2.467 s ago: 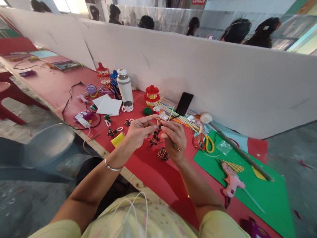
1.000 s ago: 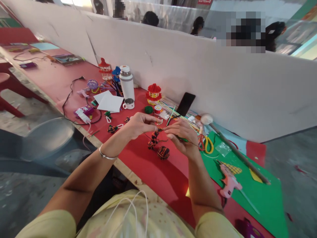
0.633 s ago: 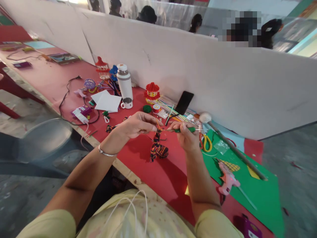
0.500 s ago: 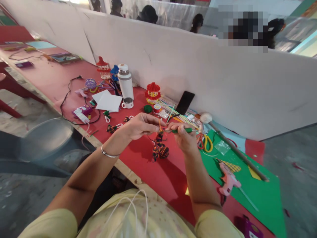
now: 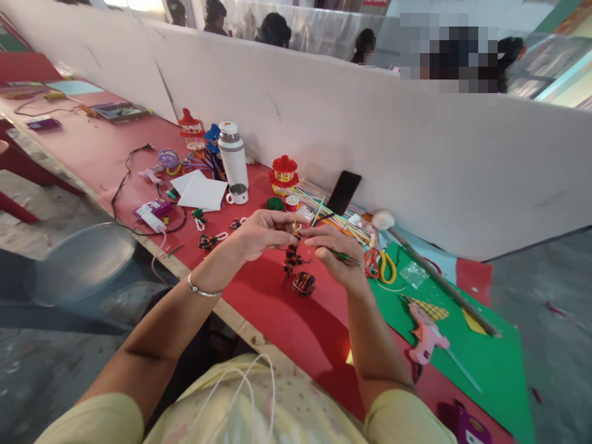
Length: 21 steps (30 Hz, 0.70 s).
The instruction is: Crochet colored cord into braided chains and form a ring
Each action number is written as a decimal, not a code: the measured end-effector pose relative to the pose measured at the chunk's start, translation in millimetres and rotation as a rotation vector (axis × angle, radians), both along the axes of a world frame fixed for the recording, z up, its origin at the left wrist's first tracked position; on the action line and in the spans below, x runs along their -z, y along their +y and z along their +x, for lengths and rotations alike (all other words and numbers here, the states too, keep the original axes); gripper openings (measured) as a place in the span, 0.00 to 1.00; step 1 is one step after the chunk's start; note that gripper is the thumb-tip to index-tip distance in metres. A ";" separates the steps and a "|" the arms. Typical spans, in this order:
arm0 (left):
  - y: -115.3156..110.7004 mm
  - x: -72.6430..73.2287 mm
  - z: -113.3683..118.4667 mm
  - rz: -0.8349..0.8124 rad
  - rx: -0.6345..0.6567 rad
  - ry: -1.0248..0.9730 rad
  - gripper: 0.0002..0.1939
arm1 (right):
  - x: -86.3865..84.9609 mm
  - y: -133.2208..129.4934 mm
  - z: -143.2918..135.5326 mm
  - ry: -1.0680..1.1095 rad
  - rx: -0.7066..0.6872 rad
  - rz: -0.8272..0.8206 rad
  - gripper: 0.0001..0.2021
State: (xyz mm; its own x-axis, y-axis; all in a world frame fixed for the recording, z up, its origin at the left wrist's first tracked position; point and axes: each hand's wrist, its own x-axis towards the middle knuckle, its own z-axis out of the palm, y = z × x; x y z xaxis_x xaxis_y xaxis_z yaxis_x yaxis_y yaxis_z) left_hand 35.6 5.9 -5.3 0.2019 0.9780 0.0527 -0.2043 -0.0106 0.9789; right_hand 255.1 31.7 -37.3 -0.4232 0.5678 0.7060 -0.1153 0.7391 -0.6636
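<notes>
My left hand (image 5: 261,235) pinches the top of a dark multicoloured crocheted strip (image 5: 291,259), which hangs below the fingertips. A strand of yarn rises beside its forefinger. Close on the right, my right hand (image 5: 340,256) is closed around a crochet hook (image 5: 345,256). Only part of its green handle shows, and its tip is hidden near the strip. On the red table under both hands lies a ball of multicoloured yarn (image 5: 303,283).
A white flask (image 5: 234,157) and a steel cup (image 5: 238,193) stand behind, near a red yarn ornament (image 5: 283,174). A phone (image 5: 344,192) leans by the partition. Scissors (image 5: 387,267), a wooden-handled mallet (image 5: 444,283) and a pink glue gun (image 5: 426,336) lie at right.
My right hand has turned, so the hook that lay level across its fingers is now mostly hidden. The strip hangs straighter and the yarn ball shows apart from it.
</notes>
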 end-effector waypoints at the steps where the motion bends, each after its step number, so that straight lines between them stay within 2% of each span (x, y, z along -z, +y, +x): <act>1: -0.2 0.1 0.2 0.007 0.009 0.004 0.24 | 0.0 -0.3 0.6 0.020 0.004 -0.022 0.09; 3: -0.4 0.9 1.5 0.015 0.024 -0.006 0.24 | 1.3 -0.4 0.6 0.067 0.018 -0.058 0.08; 9: 0.7 3.7 8.3 0.055 -0.096 -0.116 0.21 | 9.4 0.4 -5.3 0.167 0.057 -0.071 0.08; 13: 1.2 3.4 10.3 -0.031 -0.066 -0.203 0.22 | 15.2 -0.5 -8.4 0.231 0.140 -0.051 0.09; 17: 0.6 4.2 16.9 -0.173 0.012 -0.272 0.24 | 20.1 -1.3 -8.8 0.206 0.220 0.110 0.10; 19: -0.2 5.2 21.8 -0.143 -0.015 -0.268 0.24 | 20.4 -1.1 -8.0 0.162 0.276 0.201 0.10; 21: -0.9 6.2 26.1 -0.035 -0.101 -0.230 0.23 | 18.9 -0.3 -7.2 0.114 0.311 0.257 0.10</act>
